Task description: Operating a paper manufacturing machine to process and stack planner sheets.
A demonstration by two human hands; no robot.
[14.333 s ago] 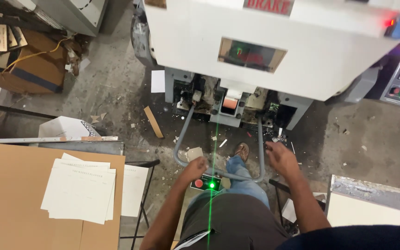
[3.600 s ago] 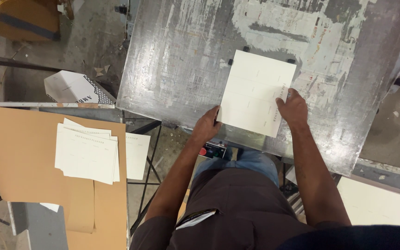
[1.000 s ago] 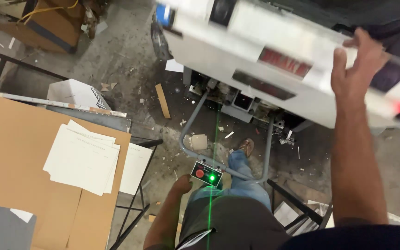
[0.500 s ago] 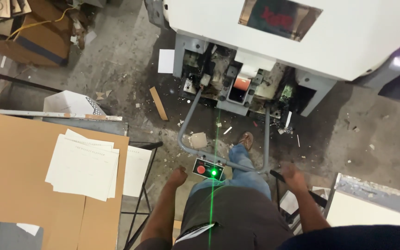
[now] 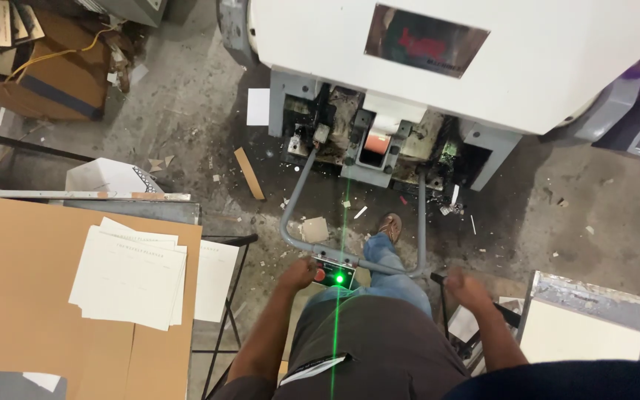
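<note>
Grey steel tube frame (image 5: 290, 215) runs from the white machine (image 5: 483, 67) down to a small control box (image 5: 332, 272), which has a red button and a lit green lamp. Left hand (image 5: 298, 272) is right at the box's left edge, touching or nearly so. Its fingers are curled together, but I cannot tell if they clamp on the frame or just rest beside it. Right hand (image 5: 467, 287) is off to the other side of the box, just past the right bend of the frame, fingers closed in a loose fist with nothing visible in them. Green laser line (image 5: 341, 237) runs between both hands, from the machine's underside across the box and down the person's lap. A sandalled foot (image 5: 390, 227) sits just beyond the box, inside the frame loop.

Well left of the left-hand fingers, a brown cardboard-covered counter (image 5: 16, 296) carries a loose stack of white sheets (image 5: 131, 272). Right of the right-hand fingers, near, a worn metal counter (image 5: 601, 292) holds a cream sheet (image 5: 579, 337). Concrete floor (image 5: 201, 133) beyond the fingers is littered with scraps and a wood strip (image 5: 249, 172).
</note>
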